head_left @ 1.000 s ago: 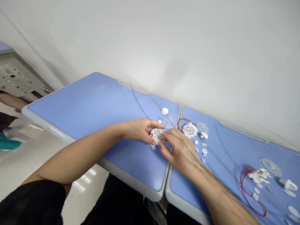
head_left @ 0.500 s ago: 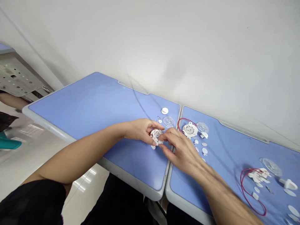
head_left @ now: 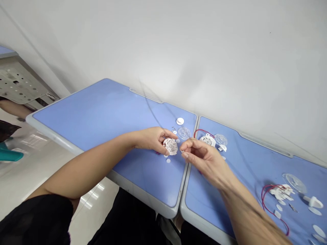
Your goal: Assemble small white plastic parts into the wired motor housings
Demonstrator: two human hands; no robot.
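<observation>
The left hand [head_left: 152,140] grips a white disc [head_left: 170,146] in curled fingers; the right hand [head_left: 203,159] pinches a tiny pin [head_left: 181,151] just beside it.

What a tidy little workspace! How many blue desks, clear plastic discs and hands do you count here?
Blue desks: 2
Clear plastic discs: 3
Left hand and right hand: 2
Total: 7
</observation>
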